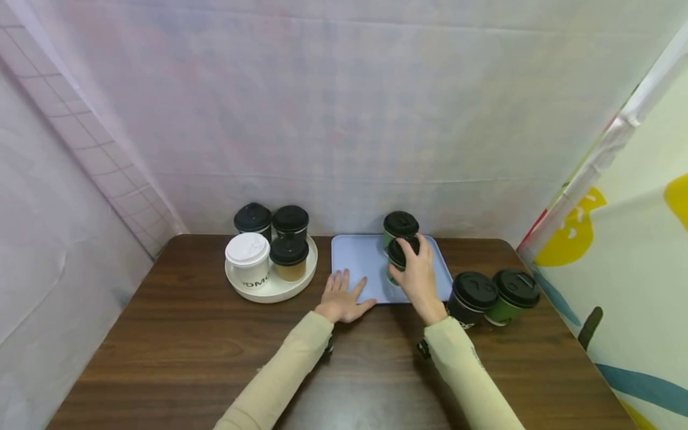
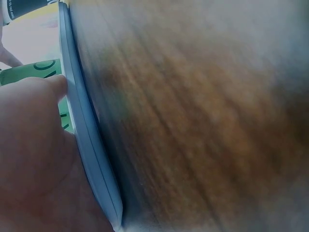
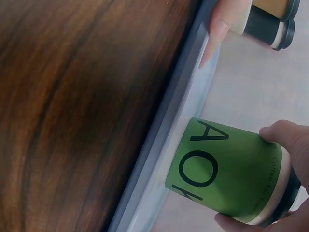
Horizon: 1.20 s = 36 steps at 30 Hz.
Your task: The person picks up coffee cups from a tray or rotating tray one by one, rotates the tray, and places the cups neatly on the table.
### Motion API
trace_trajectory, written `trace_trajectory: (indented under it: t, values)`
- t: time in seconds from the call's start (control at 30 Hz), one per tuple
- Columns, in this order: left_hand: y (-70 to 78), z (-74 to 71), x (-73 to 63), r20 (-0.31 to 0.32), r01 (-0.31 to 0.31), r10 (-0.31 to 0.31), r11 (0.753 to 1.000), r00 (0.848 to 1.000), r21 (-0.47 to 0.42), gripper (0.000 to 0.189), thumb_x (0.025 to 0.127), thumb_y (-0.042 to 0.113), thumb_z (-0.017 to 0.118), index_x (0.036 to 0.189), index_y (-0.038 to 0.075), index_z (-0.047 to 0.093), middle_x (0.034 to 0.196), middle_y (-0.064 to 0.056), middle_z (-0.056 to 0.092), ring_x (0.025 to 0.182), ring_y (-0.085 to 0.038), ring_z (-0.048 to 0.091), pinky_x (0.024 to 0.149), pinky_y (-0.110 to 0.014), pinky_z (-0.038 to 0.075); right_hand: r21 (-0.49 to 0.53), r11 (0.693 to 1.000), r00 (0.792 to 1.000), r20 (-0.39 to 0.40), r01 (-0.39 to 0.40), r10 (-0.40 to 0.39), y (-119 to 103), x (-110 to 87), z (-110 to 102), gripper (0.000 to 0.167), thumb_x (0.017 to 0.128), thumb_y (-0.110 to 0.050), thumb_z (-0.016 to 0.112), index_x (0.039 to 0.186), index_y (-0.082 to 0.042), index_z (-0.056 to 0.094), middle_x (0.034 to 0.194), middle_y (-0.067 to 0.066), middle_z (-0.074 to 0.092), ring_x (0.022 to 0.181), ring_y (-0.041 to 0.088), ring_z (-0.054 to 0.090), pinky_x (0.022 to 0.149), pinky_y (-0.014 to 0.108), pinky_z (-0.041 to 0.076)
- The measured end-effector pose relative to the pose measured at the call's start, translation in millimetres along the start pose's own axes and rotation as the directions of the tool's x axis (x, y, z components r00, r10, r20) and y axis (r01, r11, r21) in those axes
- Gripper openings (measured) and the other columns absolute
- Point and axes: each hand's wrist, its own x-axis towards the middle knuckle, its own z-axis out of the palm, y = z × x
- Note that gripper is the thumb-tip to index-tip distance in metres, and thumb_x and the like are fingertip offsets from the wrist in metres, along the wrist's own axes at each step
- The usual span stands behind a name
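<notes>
My right hand (image 1: 418, 275) grips a green paper coffee cup (image 3: 224, 169) near its black lid, thumb on one side and fingers on the other. The cup's base is on or just above the light-blue rectangular tray (image 1: 357, 254); I cannot tell which. Directly behind it on the tray stands another green cup with a black lid (image 1: 401, 224). My left hand (image 1: 344, 300) lies with fingers spread at the tray's near left corner, touching its rim (image 2: 84, 121). Nothing is held in the left hand.
Left of the tray, a round white plate (image 1: 274, 295) bears several lidded cups, including a white one (image 1: 248, 260). At the right stand a black cup (image 1: 473, 295) and a green cup (image 1: 513, 295). A pale curtain (image 1: 344, 119) hangs behind the table.
</notes>
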Motion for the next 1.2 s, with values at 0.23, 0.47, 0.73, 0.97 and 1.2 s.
trace_trajectory:
  t: [0.23,0.47,0.73,0.97,1.2]
  values:
    - [0.0,0.9,1.2,-0.003,0.001,-0.001,1.000,1.000,0.010,0.074,0.103,0.069,0.030,0.165,0.028,0.028,0.174,-0.022,0.010,0.164,-0.040,0.006,0.134,-0.051,0.005,-0.016,1.000,1.000,-0.008,0.024,-0.024,-1,-1.2,-2,0.061,0.081,-0.013,0.086,0.137,-0.009,0.063,0.155,0.032,0.039,0.143,0.053,0.039,0.110,0.065,0.047]
    - [0.1,1.9,2.9,0.007,0.000,0.000,1.000,1.000,0.013,0.073,0.104,0.068,0.030,0.166,0.029,0.025,0.175,-0.021,0.007,0.164,-0.040,0.004,0.134,-0.051,0.003,-0.012,0.998,0.998,-0.035,0.060,-0.061,-3,-5.3,-9,0.060,0.080,-0.013,0.086,0.136,-0.011,0.063,0.153,0.032,0.041,0.139,0.053,0.043,0.106,0.066,0.049]
    - [-0.8,0.0,3.1,0.019,-0.002,0.002,1.000,1.000,0.001,0.073,0.104,0.066,0.031,0.166,0.029,0.024,0.175,-0.022,0.005,0.164,-0.041,0.002,0.134,-0.051,0.001,-0.016,0.995,0.992,-0.076,0.100,-0.101,-2,-18.4,-20,0.060,0.076,-0.011,0.088,0.132,-0.009,0.065,0.149,0.034,0.044,0.135,0.056,0.046,0.105,0.065,0.049]
    - [-2.6,0.7,4.3,-0.003,-0.008,0.008,1.000,1.000,-0.003,0.074,0.103,0.067,0.033,0.165,0.028,0.027,0.174,-0.024,0.008,0.163,-0.042,0.005,0.134,-0.052,0.002,-0.030,0.996,0.994,-0.066,0.082,-0.084,-1,-34.9,-33,0.062,0.075,-0.011,0.089,0.132,-0.011,0.066,0.151,0.033,0.043,0.135,0.058,0.046,0.102,0.069,0.049]
    - [-8.8,13.1,17.7,0.002,-0.005,0.005,1.000,1.000,0.009,0.076,0.102,0.071,0.029,0.166,0.031,0.021,0.174,-0.023,0.003,0.163,-0.043,0.000,0.134,-0.054,-0.002,-0.040,0.996,0.994,-0.076,0.074,-0.077,0,-47.7,-43,0.062,0.074,-0.011,0.090,0.132,-0.011,0.066,0.151,0.032,0.043,0.135,0.057,0.046,0.096,0.069,0.053]
